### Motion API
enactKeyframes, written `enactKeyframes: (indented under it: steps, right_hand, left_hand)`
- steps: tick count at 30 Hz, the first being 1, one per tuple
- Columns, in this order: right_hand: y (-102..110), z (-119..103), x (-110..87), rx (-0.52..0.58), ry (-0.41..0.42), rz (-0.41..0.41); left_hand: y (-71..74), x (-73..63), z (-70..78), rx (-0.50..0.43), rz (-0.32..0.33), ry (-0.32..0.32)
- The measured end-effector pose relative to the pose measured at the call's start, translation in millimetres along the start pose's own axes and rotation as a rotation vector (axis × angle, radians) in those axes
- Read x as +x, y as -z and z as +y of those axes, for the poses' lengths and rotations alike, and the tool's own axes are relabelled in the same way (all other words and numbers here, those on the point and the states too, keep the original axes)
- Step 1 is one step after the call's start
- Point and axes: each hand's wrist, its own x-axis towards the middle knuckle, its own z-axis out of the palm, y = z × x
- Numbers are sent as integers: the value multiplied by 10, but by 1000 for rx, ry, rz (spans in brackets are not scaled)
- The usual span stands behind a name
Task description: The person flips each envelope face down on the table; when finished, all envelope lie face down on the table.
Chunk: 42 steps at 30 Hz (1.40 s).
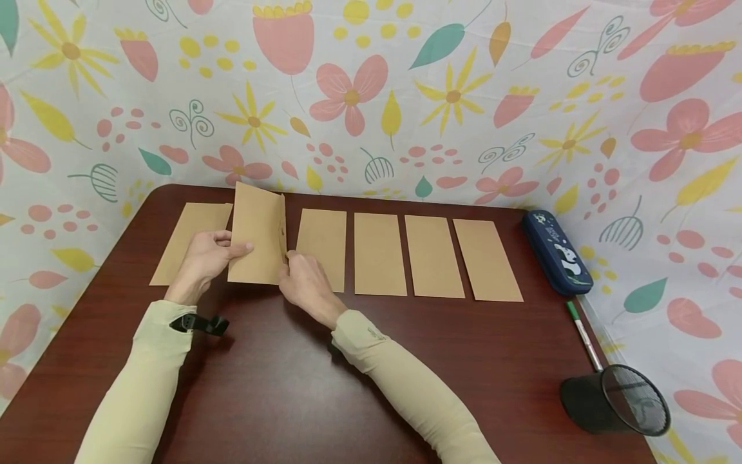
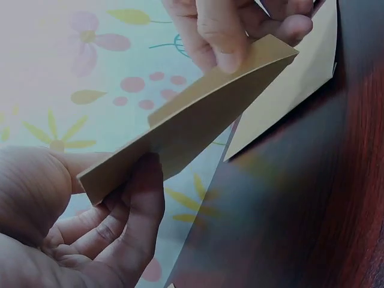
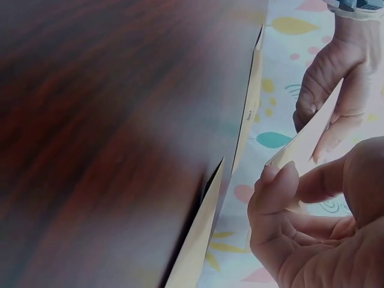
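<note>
Both hands hold one kraft-brown paper envelope (image 1: 252, 235) upright over the back left of the table. My left hand (image 1: 203, 261) pinches its left side, thumb across the front and fingers behind. My right hand (image 1: 310, 283) pinches the lower right edge, where a folded strip stands out from the face. In the left wrist view, the envelope (image 2: 192, 117) bows slightly between the hands. Another brown envelope (image 1: 188, 241) lies flat at the left, partly behind my left hand. To the right, several matching envelopes (image 1: 379, 254) lie flat in a row, the nearest partly hidden by my right hand.
A dark blue pencil case (image 1: 558, 251) with a panda picture lies at the table's right edge. Below it, a green-capped pen (image 1: 584, 335) lies near a black mesh cup (image 1: 591, 399) tipped on its side. Flower-patterned cloth (image 1: 371, 96) hangs behind the dark red-brown table (image 1: 278, 399).
</note>
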Motion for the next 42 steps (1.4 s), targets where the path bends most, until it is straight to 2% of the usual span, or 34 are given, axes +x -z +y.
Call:
enactKeyframes:
  steps: [3,9,11,13,14,18,19,23,31,39,42]
  right_hand:
    - [-111,106,87,-15,17,16]
    - [95,-50,-24,27,-32,16]
    - [157,-78,-42,78,-46,1]
    - [83,3,21,148,-51,11]
    - [172,-58,-19,214,-70,-4]
    - [189,-66,-17,367,-123,15]
    - [276,-132,-64,407,-145,8]
    - [299,-158,-81,457,-168,32]
    - [335,-192,-110,548,-200,50]
    - [382,-185,-120,535,-170,74]
    - [395,-186,-115,556,-164,88]
  left_hand:
    - [1,-4,4,-5,2,-7]
    - [8,-5,-6,-52,-20,-21]
    - [3,-5,-15,-76,-28,-30]
    - [-7,-12,-16,-100,-35,-38]
    - [-9,-8,-23,-112,-40,-44]
    - [-20,-3,-34,-129,-55,-50]
    - [-22,-2,-36,-126,-56,-51]
    - [-20,5,-52,-79,-45,-48]
    - [-22,-14,-40,104,-36,-4]
    - [-46,-25,-11,155,-50,10]
    - [-65,-53,2,184,-29,-4]
